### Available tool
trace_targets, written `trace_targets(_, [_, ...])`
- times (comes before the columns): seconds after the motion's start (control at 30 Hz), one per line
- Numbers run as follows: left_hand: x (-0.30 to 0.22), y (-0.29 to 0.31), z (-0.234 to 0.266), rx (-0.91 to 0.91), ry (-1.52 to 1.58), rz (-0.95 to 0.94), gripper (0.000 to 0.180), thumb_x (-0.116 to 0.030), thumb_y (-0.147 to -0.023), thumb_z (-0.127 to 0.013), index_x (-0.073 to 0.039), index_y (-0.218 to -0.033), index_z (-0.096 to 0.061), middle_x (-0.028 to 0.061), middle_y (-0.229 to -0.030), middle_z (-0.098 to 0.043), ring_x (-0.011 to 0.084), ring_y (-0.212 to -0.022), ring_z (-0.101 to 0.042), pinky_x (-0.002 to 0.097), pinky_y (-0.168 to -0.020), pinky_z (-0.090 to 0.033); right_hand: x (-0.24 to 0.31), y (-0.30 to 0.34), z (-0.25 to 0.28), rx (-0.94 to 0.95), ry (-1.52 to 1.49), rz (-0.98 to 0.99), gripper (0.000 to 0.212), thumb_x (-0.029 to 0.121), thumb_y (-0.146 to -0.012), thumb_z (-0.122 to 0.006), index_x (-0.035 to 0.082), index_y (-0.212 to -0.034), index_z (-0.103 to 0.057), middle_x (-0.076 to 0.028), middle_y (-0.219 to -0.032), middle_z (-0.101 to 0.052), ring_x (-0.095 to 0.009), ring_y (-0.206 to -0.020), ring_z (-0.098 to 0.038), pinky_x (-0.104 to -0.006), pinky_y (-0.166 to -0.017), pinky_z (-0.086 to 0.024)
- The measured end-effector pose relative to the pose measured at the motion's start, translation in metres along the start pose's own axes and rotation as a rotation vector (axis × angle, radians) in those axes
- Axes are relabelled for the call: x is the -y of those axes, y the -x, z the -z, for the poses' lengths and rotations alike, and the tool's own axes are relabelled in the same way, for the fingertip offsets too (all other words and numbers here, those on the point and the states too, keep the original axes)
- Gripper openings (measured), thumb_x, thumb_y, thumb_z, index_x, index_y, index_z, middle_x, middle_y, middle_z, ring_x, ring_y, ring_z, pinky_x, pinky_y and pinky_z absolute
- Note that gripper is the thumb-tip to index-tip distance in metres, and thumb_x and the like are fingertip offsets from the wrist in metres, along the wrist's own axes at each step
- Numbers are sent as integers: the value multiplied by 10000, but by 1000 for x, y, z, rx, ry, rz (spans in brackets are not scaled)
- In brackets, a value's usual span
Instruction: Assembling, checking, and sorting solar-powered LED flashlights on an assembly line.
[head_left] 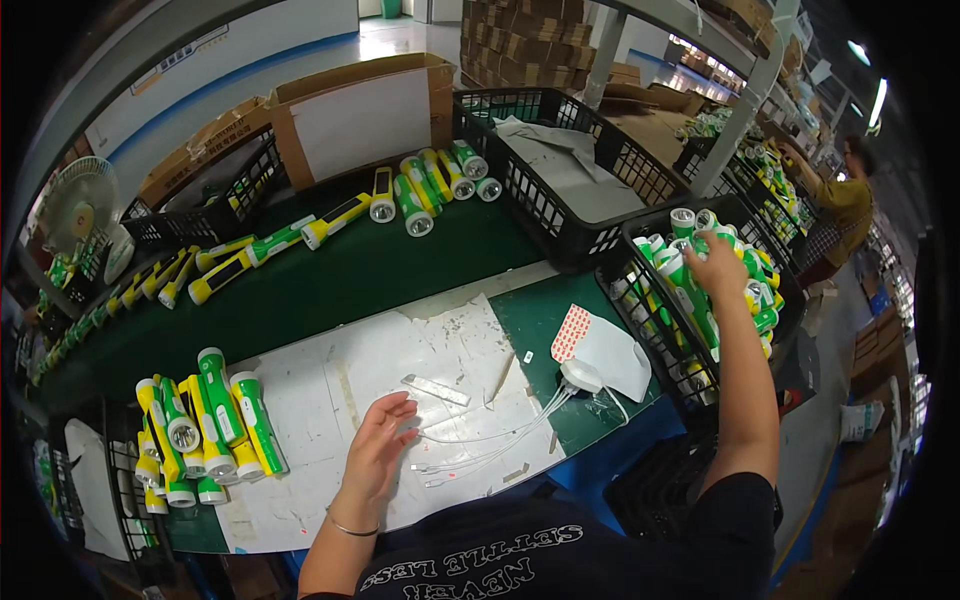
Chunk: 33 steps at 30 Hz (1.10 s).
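Note:
My left hand (380, 440) hovers over the white-covered work surface (310, 400); its fingers are loosely bent and apart, holding nothing. Thin white cables (490, 452) lie just beside it, running to a white plug-like block (582, 376). On the right, my right hand (718, 268) reaches into a black crate (665, 350) full of green, white and yellow flashlights (685, 290). Thumb and forefinger are parted and touch the flashlights on top; no firm grip shows. A pile of similar flashlights (215, 400) rests at the left end of the work surface.
Behind the work surface runs a dark green belt (400, 265) bearing a line of flashlights (270, 243) and a cluster (425, 190). A cardboard box (365, 110) and a black crate (560, 165) stand behind. A grey post (745, 110) rises at right; a co-worker (845, 205) stands beyond.

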<state>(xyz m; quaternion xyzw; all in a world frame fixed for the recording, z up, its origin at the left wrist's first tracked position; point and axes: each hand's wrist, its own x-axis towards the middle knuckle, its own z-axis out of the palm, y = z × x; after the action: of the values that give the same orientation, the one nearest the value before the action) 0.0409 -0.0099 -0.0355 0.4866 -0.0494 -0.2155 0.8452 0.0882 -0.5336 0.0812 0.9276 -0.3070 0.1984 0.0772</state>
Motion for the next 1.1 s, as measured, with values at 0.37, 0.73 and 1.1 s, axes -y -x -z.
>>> trace_targets(0.37, [-4, -8, 12, -113, 47, 55, 367, -187, -876, -513, -51, -1213, -458, 54, -1137, -517, 148, -1061, -487, 298, -887, -387, -71, -20, -20, 281, 315, -143, 665, 298, -728, -687, 355, -1323, -396, -121, -1198, -520, -288, -1011, -581, -406, -779, -504])
trace_targets(0.73, [2, -32, 5, -66, 39, 118, 353, -193, -875, -526, -53, -1193, -462, 54, -1125, -525, 148, -1050, -494, 306, -867, -393, -64, 36, 25, 383, -263, 14, 702, 532, -710, -622, 174, -1296, -477, -169, -1190, -566, -337, -1083, -541, -397, -906, -424])
trace_targets(1.1, [6, -34, -9, -31, -12, 141, 324, -215, -885, -509, -71, -1174, -484, 49, -1099, -568, 145, -1026, -533, 320, -853, -422, -116, 34, -65, 451, -471, -93, 748, 647, -770, -484, 287, -1399, -299, -205, -1257, -507, -339, -1151, -499, -376, -958, -386])
